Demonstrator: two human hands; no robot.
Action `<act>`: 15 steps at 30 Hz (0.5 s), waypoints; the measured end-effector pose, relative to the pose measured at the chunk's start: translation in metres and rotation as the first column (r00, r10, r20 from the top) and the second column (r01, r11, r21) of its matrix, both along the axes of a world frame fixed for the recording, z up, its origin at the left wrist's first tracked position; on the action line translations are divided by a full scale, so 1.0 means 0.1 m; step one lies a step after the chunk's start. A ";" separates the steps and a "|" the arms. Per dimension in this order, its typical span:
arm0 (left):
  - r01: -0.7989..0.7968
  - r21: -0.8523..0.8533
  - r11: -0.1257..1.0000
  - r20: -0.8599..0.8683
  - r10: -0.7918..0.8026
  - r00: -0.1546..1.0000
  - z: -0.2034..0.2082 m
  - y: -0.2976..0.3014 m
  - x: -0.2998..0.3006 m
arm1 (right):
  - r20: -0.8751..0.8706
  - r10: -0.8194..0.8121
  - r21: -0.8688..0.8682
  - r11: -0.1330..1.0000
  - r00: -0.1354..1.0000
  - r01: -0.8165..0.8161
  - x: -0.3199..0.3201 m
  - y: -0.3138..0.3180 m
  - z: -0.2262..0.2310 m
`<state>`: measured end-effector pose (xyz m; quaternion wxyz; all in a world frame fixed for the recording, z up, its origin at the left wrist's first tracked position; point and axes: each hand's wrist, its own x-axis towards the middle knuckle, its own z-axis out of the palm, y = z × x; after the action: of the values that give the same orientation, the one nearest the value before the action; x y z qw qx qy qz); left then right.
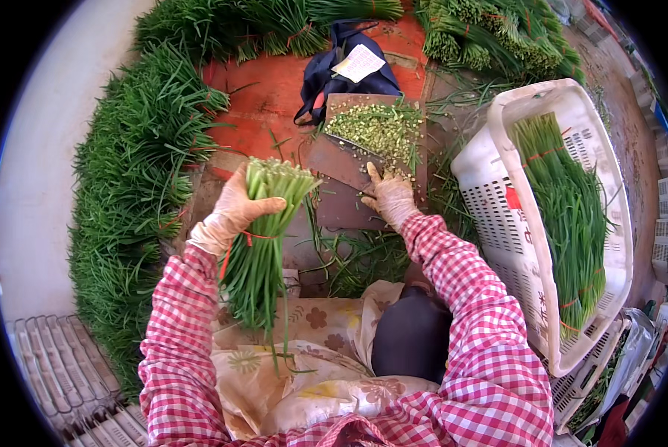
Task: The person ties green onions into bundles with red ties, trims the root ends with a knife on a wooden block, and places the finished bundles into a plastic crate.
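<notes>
My left hand, in a pale, thin glove, is closed around a bunch of garlic chives. The cut pale ends point up and the green leaves hang down over my lap; a red band ties the bunch. My right hand, gloved too, rests low over the board, closed on a broad knife. Its blade lies over the board and its handle is mostly hidden by the hand. Just beyond the blade is a heap of chopped chive ends.
Tied chive bunches line the left and far sides. A white plastic crate at my right holds more bunches. A dark blue bag with a paper label lies behind the board. Loose leaves litter the near side.
</notes>
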<state>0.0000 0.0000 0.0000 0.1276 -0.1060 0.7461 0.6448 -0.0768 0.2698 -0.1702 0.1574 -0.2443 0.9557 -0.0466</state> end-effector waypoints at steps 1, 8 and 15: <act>-0.003 0.014 1.000 0.010 0.003 1.000 -0.10 0.06 0.04 | -0.032 0.006 0.000 1.000 0.999 -0.006 0.12 0.00 -0.09; 0.118 -0.678 0.725 -0.101 -0.252 0.963 -1.17 0.78 -0.40 | 0.064 -0.215 -0.446 0.867 0.975 0.220 -0.17 0.35 -0.14; 0.438 -0.826 0.355 0.412 -0.150 0.899 -1.21 1.38 -0.67 | 0.115 -0.330 -0.758 0.581 0.937 0.297 0.19 0.95 0.71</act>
<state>-0.0670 0.1384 -0.1210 0.2628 -0.1059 0.9553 0.0848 -0.0579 0.3644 -0.0994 0.0100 -0.1158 0.8759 -0.4682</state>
